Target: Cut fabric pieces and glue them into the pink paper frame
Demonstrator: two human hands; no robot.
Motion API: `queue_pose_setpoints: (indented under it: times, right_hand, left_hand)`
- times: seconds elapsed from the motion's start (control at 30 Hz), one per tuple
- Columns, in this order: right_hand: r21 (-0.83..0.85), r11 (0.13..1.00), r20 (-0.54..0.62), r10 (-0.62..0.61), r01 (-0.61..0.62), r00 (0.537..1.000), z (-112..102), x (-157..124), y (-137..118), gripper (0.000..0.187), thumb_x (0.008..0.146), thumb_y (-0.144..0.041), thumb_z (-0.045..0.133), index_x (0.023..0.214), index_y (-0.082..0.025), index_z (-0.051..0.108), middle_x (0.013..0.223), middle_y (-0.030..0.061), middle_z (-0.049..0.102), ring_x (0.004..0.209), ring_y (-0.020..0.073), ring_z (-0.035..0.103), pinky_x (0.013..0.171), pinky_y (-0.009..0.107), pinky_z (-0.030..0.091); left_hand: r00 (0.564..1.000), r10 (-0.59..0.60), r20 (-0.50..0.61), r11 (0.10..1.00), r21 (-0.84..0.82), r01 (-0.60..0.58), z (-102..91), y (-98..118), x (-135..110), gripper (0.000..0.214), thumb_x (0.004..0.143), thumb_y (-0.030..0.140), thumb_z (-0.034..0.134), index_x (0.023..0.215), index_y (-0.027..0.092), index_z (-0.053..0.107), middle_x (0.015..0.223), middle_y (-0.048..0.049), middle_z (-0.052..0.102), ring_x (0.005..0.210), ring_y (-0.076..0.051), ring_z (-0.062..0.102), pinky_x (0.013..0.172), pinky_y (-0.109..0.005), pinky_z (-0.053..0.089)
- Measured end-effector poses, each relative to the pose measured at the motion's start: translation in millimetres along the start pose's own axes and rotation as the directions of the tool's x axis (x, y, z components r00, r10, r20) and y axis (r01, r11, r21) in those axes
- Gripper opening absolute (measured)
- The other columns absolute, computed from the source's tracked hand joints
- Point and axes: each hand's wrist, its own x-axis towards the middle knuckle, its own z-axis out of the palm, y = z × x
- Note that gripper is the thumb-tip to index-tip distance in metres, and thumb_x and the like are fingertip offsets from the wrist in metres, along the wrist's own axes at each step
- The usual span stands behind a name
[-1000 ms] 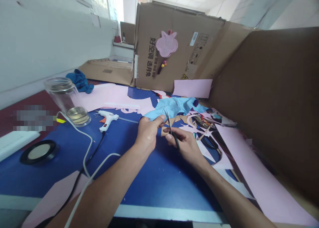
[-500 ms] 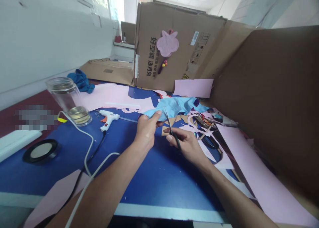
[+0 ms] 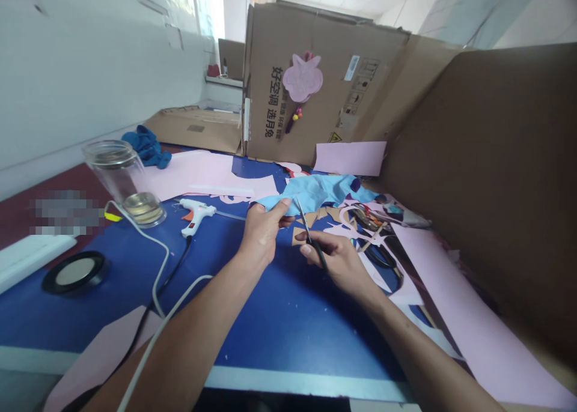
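Observation:
A crumpled light blue cloth (image 3: 322,191) with dark purple bits stretches across the middle of the table. My left hand (image 3: 264,229) pinches its near left edge, thumb on top. In my right hand (image 3: 336,253) is a pair of scissors (image 3: 319,253) with dark handles, my fingers closed around them. The blades point up and away and lie against the cloth's near edge; whether they are parted I cannot make out. Just beyond the right hand lie brown scraps (image 3: 321,220) and pink paper cut-outs (image 3: 347,220).
To the left are a white glue gun (image 3: 196,215) with its cord, a glass jar (image 3: 130,184) and a black tape roll (image 3: 74,272). A white cable (image 3: 157,334) crosses my left forearm. Cardboard panels (image 3: 378,99) stand behind and right. Pink sheets (image 3: 469,316) lie at the right.
My left hand has shifted very slightly left with the cloth edge, and the scissor tips a little left too. Everything else looks the same.

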Motion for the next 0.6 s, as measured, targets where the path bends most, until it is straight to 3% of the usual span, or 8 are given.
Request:
queue_pose_setpoints:
  times: [0.27,0.6]
  right_hand:
    - [-0.03,1.0,-0.014,-0.002,0.001,1.0,0.8,-0.1,0.4,0.051,0.083,-0.061,0.077,0.106,-0.016,0.081,0.067,-0.0018,0.053,0.063,0.0151,0.042,0.058,0.029,0.034]
    - [-0.042,0.999,-0.012,-0.014,0.014,1.0,-0.3,-0.3,1.8,0.05,0.085,-0.06,0.077,0.106,-0.015,0.08,0.068,-0.0024,0.05,0.064,0.0145,0.04,0.059,0.028,0.033]
  left_hand:
    - [1.0,0.02,-0.023,0.999,0.034,-0.019,-1.1,1.2,2.1,0.024,0.071,0.035,0.09,0.075,0.018,0.073,0.066,-0.0009,0.071,0.059,-0.016,0.065,0.064,-0.03,0.053]
    - [0.999,0.015,0.049,0.998,0.052,-0.017,-3.2,5.2,4.0,0.025,0.071,0.035,0.089,0.074,0.017,0.073,0.068,-0.0014,0.07,0.061,-0.015,0.064,0.066,-0.029,0.053]
